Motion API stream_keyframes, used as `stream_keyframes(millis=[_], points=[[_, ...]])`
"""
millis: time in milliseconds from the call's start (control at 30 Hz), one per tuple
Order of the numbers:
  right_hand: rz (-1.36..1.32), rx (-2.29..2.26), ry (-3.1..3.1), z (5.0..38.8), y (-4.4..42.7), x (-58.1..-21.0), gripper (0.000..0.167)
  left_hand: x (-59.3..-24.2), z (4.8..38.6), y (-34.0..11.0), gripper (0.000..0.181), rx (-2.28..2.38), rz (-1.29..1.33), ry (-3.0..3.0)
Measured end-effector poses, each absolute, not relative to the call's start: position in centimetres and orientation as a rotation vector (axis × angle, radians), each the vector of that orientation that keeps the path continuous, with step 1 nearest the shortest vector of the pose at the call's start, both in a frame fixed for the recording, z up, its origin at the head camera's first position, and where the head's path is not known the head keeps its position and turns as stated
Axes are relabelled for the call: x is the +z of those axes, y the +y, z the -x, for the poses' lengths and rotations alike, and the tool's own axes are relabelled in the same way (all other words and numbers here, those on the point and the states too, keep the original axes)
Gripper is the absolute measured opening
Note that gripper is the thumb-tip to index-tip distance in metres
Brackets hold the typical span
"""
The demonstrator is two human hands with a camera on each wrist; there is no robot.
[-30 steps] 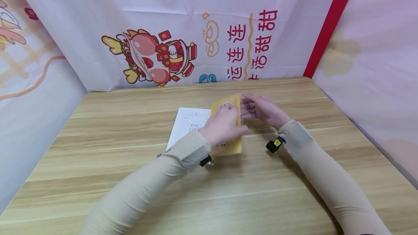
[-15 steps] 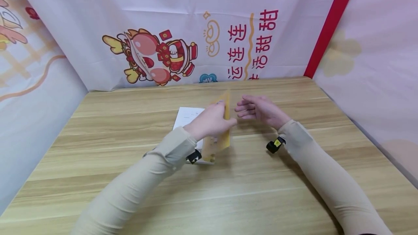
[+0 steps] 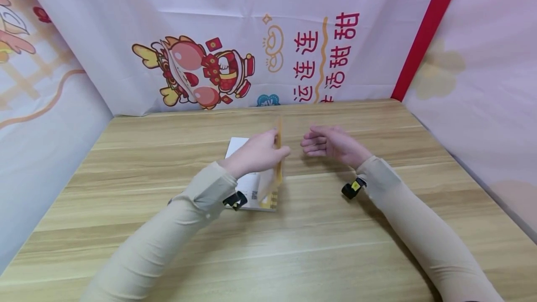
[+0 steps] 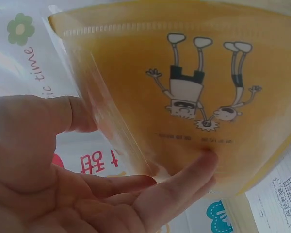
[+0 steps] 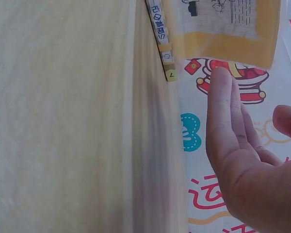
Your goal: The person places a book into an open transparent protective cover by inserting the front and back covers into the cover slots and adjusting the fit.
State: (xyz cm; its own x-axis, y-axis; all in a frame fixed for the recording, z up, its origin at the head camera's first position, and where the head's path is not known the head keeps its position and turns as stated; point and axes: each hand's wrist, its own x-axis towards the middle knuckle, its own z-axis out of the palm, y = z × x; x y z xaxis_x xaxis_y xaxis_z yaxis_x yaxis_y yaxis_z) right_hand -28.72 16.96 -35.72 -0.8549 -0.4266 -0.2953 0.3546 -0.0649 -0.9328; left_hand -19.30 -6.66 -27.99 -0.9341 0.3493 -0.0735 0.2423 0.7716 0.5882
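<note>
A paperback book (image 3: 248,180) lies on the wooden table with white pages uppermost. Its yellow cover (image 4: 121,73), in a clear plastic jacket and printed with cartoon figures, stands nearly upright, so the head view shows it almost edge-on. My left hand (image 3: 253,155) holds the cover's edge, with fingers on its left face and thumb past the edge on the right. In the left wrist view a fingertip touches the yellow face. My right hand (image 3: 335,143) is held just right of the cover, fingers straight, touching nothing. The spine (image 5: 162,43) shows in the right wrist view.
Wood-grain table top (image 3: 138,171) stretches around the book. Behind it hangs a white printed cloth (image 3: 235,27) with a cartoon figure and red characters. More cloth (image 3: 482,106) closes off the left and right sides.
My left hand has moved left with the cover, which has swung from slanting rightward to nearly upright. More of the book's lower part shows. My right hand has barely moved.
</note>
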Motion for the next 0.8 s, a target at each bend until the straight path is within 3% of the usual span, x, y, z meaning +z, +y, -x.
stream_keyframes(millis=[200,433,567,800], points=[[0.088,-1.945,1.693,28.7,17.0,-35.8,0.052,-28.2,19.2,-7.9,0.046,0.919,-0.440,2.767],[0.079,-1.925,1.694,28.7,16.9,-36.0,0.058,-28.5,18.9,-9.4,0.033,0.944,-0.399,2.761],[0.080,-1.922,1.695,28.6,16.9,-36.1,0.058,-28.8,18.8,-9.8,0.039,0.951,-0.406,2.772],[0.106,-1.910,1.707,28.6,16.9,-36.3,0.053,-29.3,18.7,-10.2,0.067,0.933,-0.441,2.874]])
